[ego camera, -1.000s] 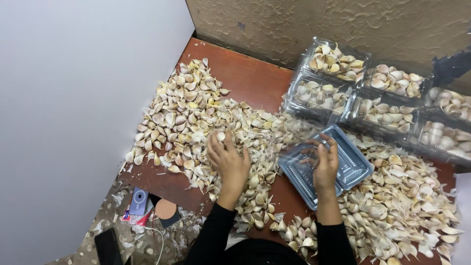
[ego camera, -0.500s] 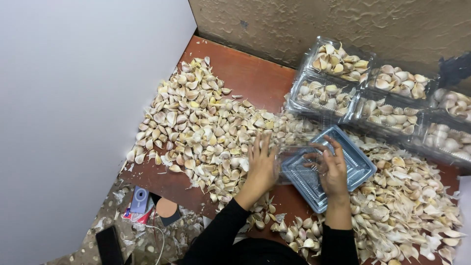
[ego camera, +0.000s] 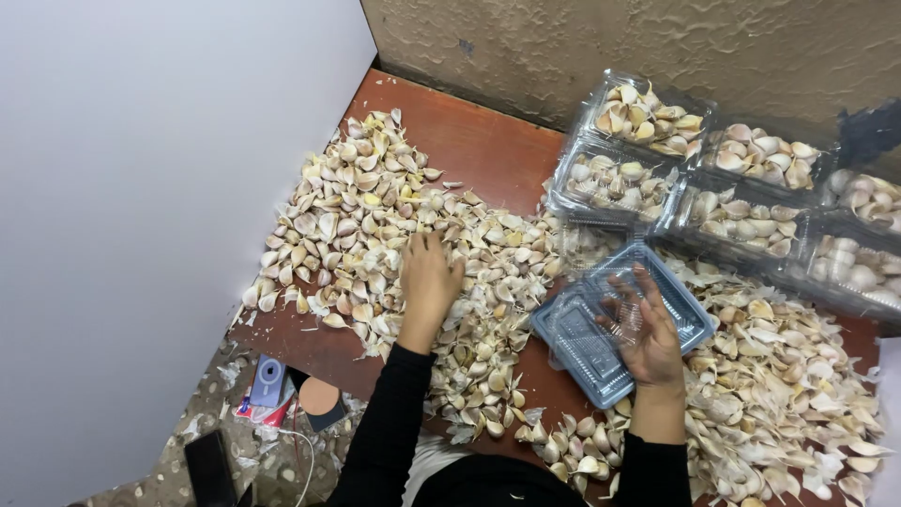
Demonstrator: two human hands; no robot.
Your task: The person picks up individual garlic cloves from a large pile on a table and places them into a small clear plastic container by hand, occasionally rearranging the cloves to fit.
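Left hand fingertips are buried among the garlic cloves, so contact cannot be resolved; right hand fingers are blurred over the clear plastic tray; filled trays are cut off at the right edge; both arms leave the bottom edge.

One head-worn view looks steeply down from fairly close, facing the far wall beyond the left hand, seemingly tilted slightly rightward.
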